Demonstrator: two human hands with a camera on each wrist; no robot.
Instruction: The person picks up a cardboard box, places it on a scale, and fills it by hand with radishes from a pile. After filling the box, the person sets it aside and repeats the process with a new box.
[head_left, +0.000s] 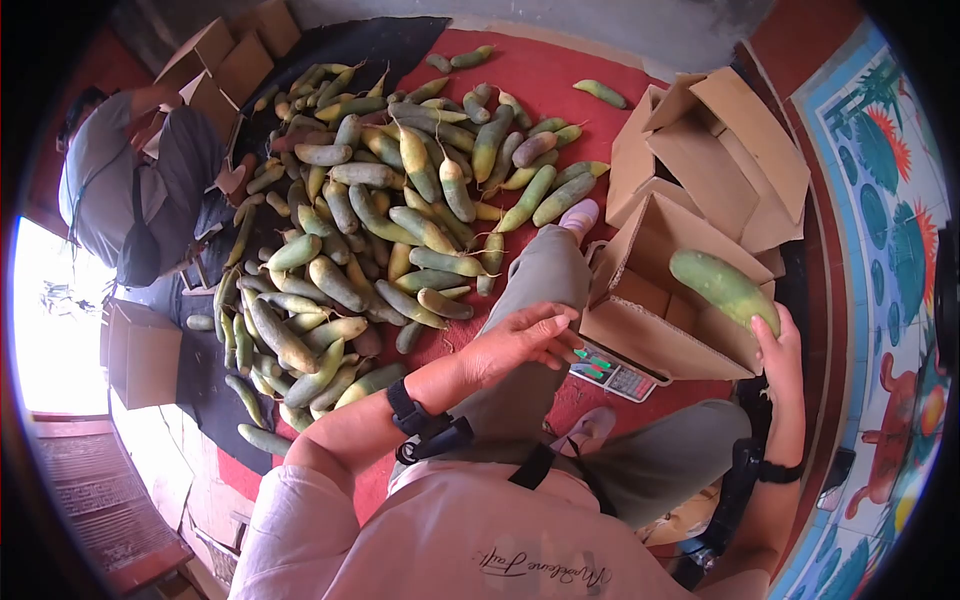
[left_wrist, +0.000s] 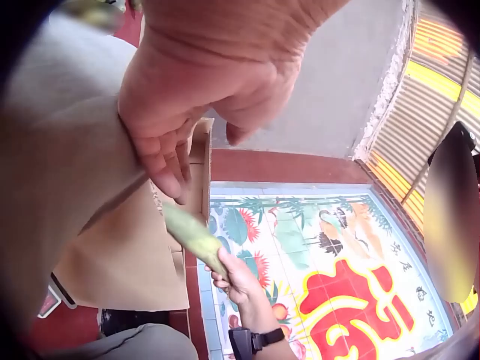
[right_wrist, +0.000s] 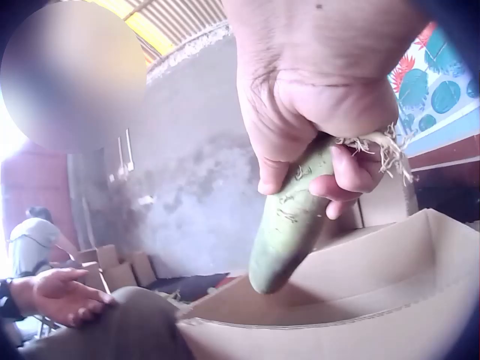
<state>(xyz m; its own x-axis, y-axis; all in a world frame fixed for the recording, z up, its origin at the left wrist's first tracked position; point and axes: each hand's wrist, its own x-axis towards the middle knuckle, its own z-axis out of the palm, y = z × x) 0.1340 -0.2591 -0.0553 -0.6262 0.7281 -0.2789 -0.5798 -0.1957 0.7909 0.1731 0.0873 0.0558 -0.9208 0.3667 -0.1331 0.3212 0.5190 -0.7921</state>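
A green radish [head_left: 722, 286] is gripped at its rooty end by my right hand [head_left: 783, 365], above the open cardboard box [head_left: 655, 335] beside my leg. In the right wrist view the fingers curl round the radish [right_wrist: 289, 225], which points down over the box [right_wrist: 375, 274]. My left hand [head_left: 522, 345] holds nothing; it hovers over my thigh, left of the box, its fingers relaxed. The left wrist view shows the same hand [left_wrist: 214, 82] with fingers hanging loosely. Under the box's near side is a scale [head_left: 612, 375] with lit green digits.
A large heap of radishes [head_left: 345, 230] covers the red and black cloths at left. Another open box [head_left: 725, 150] stands behind the first, by a tiled wall [head_left: 895, 230]. A person [head_left: 140, 190] sits at far left, near more boxes [head_left: 143, 350].
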